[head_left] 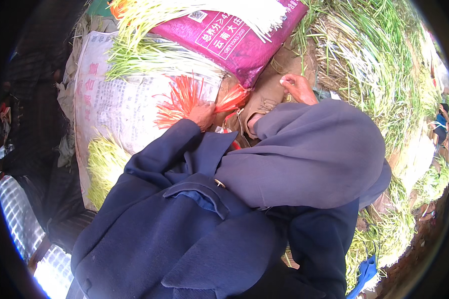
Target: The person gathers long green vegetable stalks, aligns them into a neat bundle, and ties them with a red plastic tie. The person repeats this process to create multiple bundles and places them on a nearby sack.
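My left hand (202,115) grips a bundle of red plastic tie strips (181,98), whose ends fan out on both sides of it. Beyond my bent knee, my right hand (298,87) is raised with its fingers curled. A small white spot shows at its fingertips; whether it is a nail or a held scrap is unclear. Between the hands is a tan lace-up shoe (262,104). A purple woven sack (224,41) lies ahead with pale chive-like stalks (262,17) across it. Another bunch of chive-like stalks (164,58) rests beside it on a white printed sack (116,97).
Long heaps of green stalks (381,56) cover the ground on my right. A yellowish bunch (106,164) sits on the white sack's near left part. Dark netting (33,123) hangs at far left. Blue cloth (364,273) lies at lower right. Part of another person (442,125) shows at the right rim.
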`<state>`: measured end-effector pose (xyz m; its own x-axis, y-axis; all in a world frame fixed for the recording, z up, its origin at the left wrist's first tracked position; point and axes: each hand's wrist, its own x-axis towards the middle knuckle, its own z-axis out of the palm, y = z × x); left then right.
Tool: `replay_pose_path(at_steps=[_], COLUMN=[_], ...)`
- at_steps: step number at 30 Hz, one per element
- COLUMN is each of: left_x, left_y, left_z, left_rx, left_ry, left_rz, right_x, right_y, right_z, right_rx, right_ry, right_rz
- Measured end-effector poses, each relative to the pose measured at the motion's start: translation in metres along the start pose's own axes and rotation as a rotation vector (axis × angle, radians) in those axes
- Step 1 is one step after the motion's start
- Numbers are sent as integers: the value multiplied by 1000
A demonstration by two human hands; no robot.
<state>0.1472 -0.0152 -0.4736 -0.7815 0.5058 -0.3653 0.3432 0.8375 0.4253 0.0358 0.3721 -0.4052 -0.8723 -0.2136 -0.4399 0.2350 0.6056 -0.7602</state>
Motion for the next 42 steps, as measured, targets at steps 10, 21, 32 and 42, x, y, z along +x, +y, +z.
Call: replay_pose_path(at_steps=[10,21,32,42], left_x=[-8,24,-37,-32], left_y=[14,14,91,119], left_z=[-59,-78,-140,-174], left_rx=[-324,-64,-172,-188], left_ry=[-191,42,346,511], left_rz=[-30,-7,38,58], right_x=[0,-4,-21,-57], right_y=[-16,-9,-37,-97], right_z=[8,4,-16,-52], right_rx=[246,231,357,531], right_ry=[-3,-18,-192,-52], right_rz=[86,72,69,-105])
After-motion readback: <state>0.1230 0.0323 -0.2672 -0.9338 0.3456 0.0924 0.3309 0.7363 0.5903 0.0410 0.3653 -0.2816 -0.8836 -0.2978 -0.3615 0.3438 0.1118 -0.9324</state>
